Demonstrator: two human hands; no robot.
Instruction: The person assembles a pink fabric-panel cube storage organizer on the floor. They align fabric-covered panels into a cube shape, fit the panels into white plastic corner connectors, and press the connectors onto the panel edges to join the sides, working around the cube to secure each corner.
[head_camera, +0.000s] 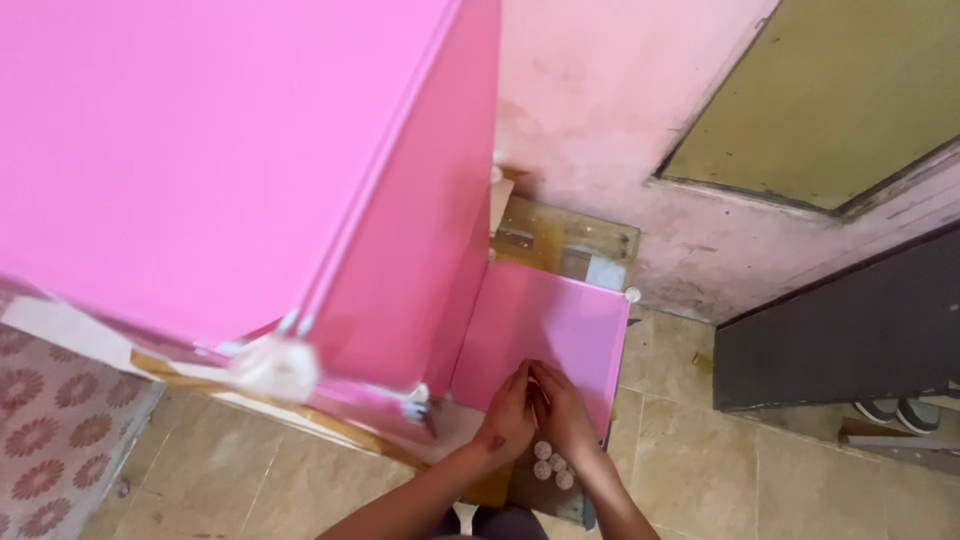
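While both hands were pressed together at the lower edge of a small pink panel (545, 330), that panel was seen standing low against the floor, just right of a tall pink cabinet (230, 170). The left hand (508, 420) and the right hand (562, 415) were placed side by side, touching each other, with fingers curled at the panel's bottom edge. Whether anything was pinched between the fingers could not be told, as the fingertips were bunched and partly hidden.

Just below the hands, a small cluster of white round connectors (552, 466) was seen on the floor between the forearms. Another white round connector (632, 295) was fitted at the panel's upper right corner. A larger, blurred white connector (275, 365) was seen at the cabinet's near lower corner.

Behind the panel, a wooden board (560, 240) was leaned near a worn pink wall (620, 90). An olive door (840, 90) was set in that wall at the upper right. Beige tiles (690, 450) covered the floor, and a patterned mat (50, 430) lay at the far left. Well apart, at the right edge, a pair of shoes (900, 410) was seen.
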